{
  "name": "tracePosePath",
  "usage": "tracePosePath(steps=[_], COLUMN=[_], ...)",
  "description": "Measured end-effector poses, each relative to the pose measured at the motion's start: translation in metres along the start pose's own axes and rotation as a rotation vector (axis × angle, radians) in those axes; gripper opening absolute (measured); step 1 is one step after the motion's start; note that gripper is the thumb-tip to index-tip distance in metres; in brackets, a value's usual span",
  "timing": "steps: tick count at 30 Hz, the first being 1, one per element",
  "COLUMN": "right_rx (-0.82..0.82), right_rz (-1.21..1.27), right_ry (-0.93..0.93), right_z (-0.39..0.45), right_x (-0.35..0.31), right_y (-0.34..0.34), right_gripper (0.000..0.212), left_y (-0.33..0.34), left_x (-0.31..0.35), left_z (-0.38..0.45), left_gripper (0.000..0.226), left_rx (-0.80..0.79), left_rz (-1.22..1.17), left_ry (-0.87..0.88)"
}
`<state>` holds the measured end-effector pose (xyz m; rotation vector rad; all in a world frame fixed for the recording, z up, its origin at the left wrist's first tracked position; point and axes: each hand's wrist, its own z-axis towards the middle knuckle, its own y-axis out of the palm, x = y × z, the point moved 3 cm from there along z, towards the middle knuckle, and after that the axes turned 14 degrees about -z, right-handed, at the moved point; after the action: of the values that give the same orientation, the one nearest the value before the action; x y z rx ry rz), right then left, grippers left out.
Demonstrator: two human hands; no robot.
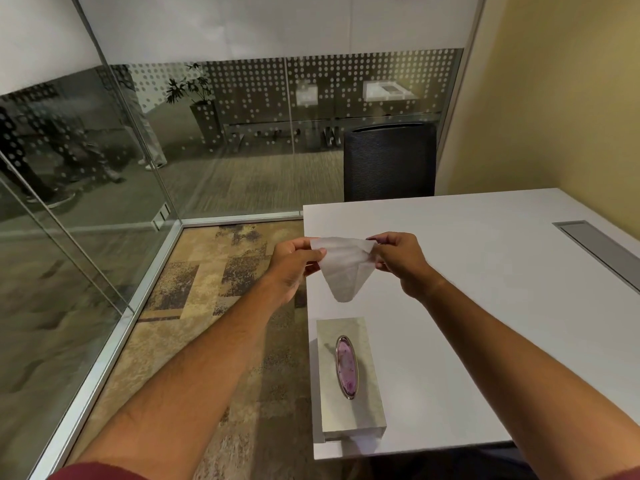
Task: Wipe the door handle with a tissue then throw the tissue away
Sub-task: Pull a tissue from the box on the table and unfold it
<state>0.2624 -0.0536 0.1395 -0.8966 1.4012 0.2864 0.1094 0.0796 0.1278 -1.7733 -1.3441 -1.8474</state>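
Note:
A white tissue [343, 268] hangs in the air above the near left part of the white table [485, 271]. My left hand [292, 268] pinches its upper left corner and my right hand [401, 261] pinches its upper right corner, so the sheet is stretched between them and droops to a point. Below it, on the table, lies a silver tissue box [360, 410] with a purple oval opening on top. No door handle and no bin are in view.
A dark office chair [389, 161] stands at the table's far side. Glass walls [86, 202] with metal frames run along the left and back. Patterned carpet [207, 306] covers the floor to the left of the table. A yellow wall is at the right.

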Motion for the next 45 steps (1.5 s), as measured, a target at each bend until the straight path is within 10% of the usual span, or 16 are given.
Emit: tracePosePath(steps=[14, 19, 45], right_rx=[-0.163, -0.164, 0.044], right_rz=[0.053, 0.063, 0.197], right_ry=[0.007, 0.006, 0.057], right_z=[-0.008, -0.008, 0.000], right_x=[-0.006, -0.004, 0.008], right_y=[0.013, 0.012, -0.010], right_gripper=[0.017, 0.021, 0.016], left_y=[0.008, 0.008, -0.024], left_x=[0.002, 0.003, 0.015], left_z=[-0.011, -0.012, 0.003], left_gripper=[0.036, 0.012, 0.027], left_rx=[-0.152, -0.155, 0.296], left_rz=[-0.130, -0.117, 0.231], left_ry=[-0.130, -0.101, 0.305])
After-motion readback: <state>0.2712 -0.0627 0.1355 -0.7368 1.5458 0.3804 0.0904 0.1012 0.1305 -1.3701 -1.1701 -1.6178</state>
